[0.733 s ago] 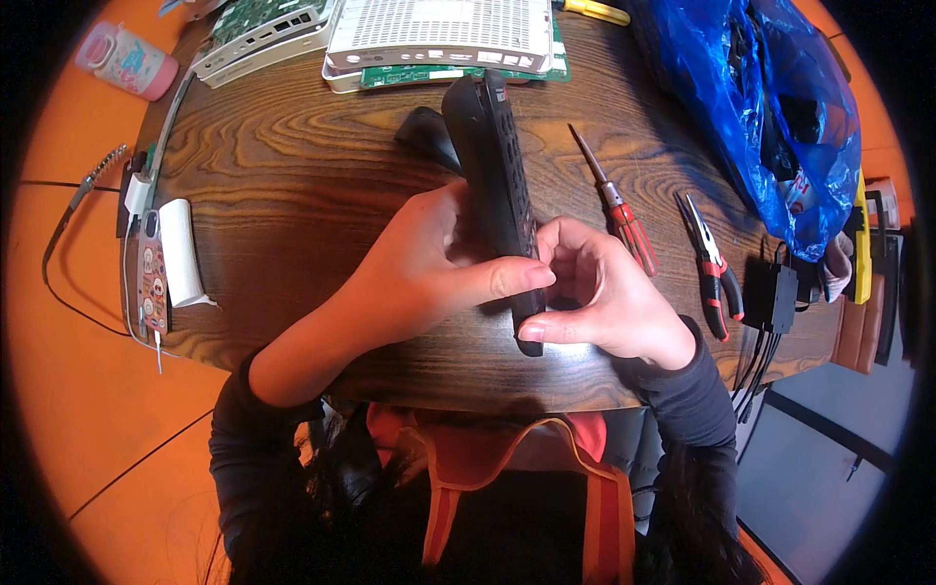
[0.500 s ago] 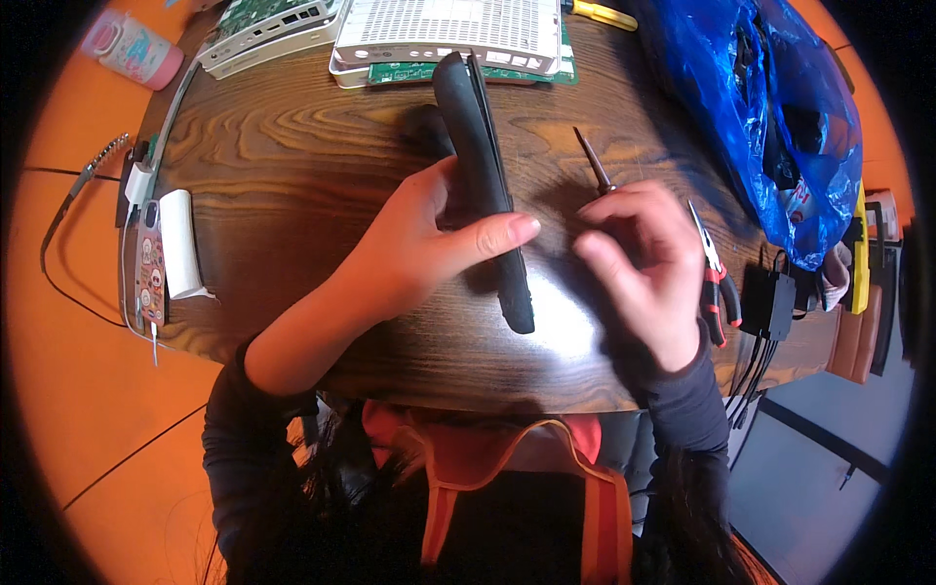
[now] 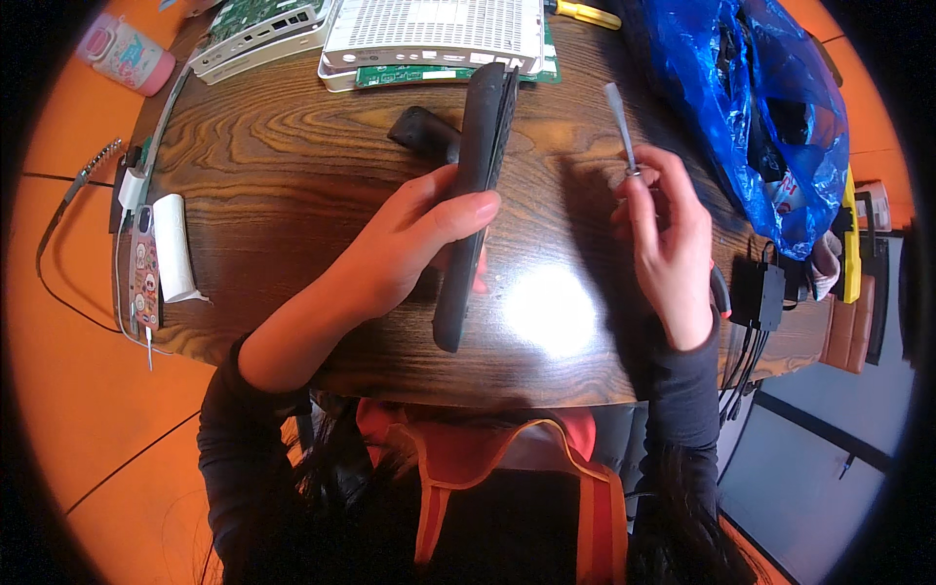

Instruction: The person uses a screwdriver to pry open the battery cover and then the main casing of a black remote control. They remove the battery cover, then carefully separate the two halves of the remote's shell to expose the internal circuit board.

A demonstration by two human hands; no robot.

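Note:
My left hand (image 3: 405, 244) grips a long, narrow black device casing (image 3: 483, 127) and holds it on edge over the dark wooden table (image 3: 283, 146), thumb across its side. The casing runs from near the table's front edge toward the far side. To its right, my right hand (image 3: 668, 244) holds a screwdriver (image 3: 619, 122), its metal shaft pointing away from me; my fingers hide the handle. The two hands are apart.
At the far edge lie a white vented casing (image 3: 434, 29) on a green circuit board, and another board (image 3: 258, 19). A small black part (image 3: 421, 132) sits behind the casing. A blue plastic bag (image 3: 770, 107) is at right, a phone (image 3: 143, 268) and white roll (image 3: 174, 249) at left.
My right hand let go of the casing's near end, took the screwdriver from the table at right and lifted it. My left hand still holds the casing, which has tilted slightly.

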